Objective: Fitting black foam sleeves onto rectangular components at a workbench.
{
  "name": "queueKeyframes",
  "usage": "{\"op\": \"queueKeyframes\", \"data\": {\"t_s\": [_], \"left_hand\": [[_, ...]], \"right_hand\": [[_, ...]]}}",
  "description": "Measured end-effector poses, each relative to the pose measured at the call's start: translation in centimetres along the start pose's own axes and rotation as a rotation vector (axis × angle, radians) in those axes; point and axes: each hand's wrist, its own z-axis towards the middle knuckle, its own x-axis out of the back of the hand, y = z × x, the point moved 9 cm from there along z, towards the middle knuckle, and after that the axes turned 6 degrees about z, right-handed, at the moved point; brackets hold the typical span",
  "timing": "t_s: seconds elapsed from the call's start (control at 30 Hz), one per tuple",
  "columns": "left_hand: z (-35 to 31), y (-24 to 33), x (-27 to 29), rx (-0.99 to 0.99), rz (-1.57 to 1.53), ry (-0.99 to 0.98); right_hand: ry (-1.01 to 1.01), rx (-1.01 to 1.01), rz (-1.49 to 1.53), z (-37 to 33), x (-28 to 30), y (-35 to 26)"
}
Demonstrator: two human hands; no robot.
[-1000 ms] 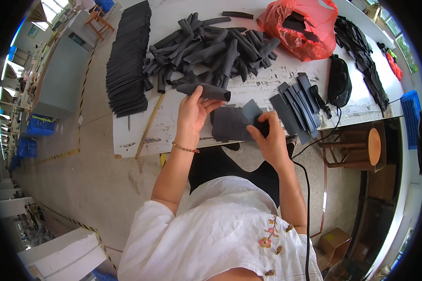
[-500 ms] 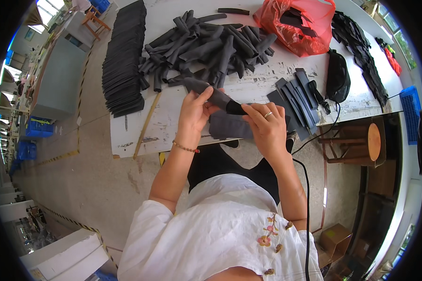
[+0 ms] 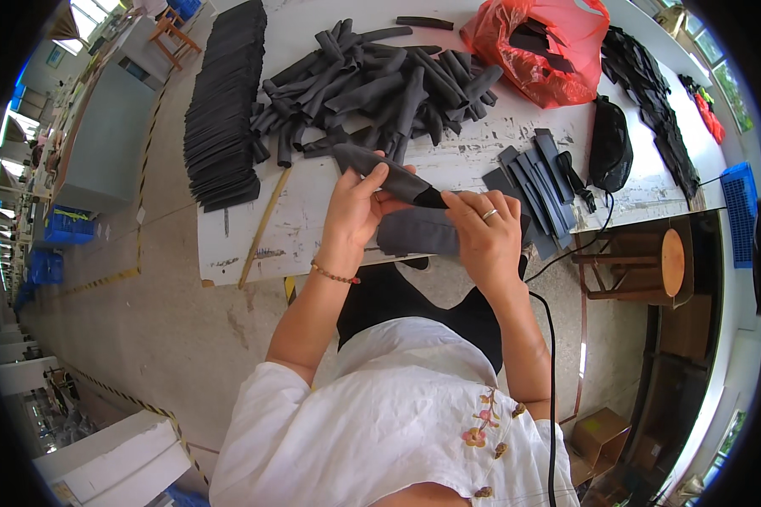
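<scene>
A dark grey fabric tube is held slanting above the table's near edge. Its upper left part lies in my left hand, thumb on top and fingers beneath. With bent fingers, my right hand pinches the tube's blacker right end. Below the tube, a flat dark grey fabric piece rests at the table edge, partly behind my right hand. Just beyond my hands spreads a loose heap of rolled dark fabric tubes. Several flat dark strips lie to the right of my right hand.
A long stack of dark fabric pieces runs along the white table's left side, with a wooden stick nearby. A red plastic bag and a black pouch sit at the right. A stool stands right of me.
Both hands keep their hold on the fabric tube. My right hand has shifted slightly right and down, and the tube's right part is flatter and more drawn out.
</scene>
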Motion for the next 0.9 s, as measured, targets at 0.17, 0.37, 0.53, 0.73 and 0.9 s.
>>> {"op": "queueKeyframes", "data": {"t_s": [0.17, 0.37, 0.53, 0.73, 0.9], "left_hand": [[-0.2, 0.0, -0.4, 0.04, -0.033, -0.046], [-0.5, 0.0, -1.0, 0.065, -0.074, -0.073], [-0.4, 0.0, -1.2, 0.08, -0.076, -0.125], [-1.6, 0.9, -2.4, -0.002, -0.045, -0.081], [-3.5, 2.5, -3.6, -0.225, 0.036, -0.001]], "right_hand": [[0.025, 0.067, -0.06, 0.2, 0.4, -0.6], [0.047, 0.14, -0.106, 0.4, 1.1, -0.9], [0.035, 0.121, -0.065, 0.4, 0.9, 0.0], [0.085, 0.106, -0.14, -0.3, 0.3, -0.9], [0.068, 0.024, -0.101, -0.4, -0.7, -1.4]]}}
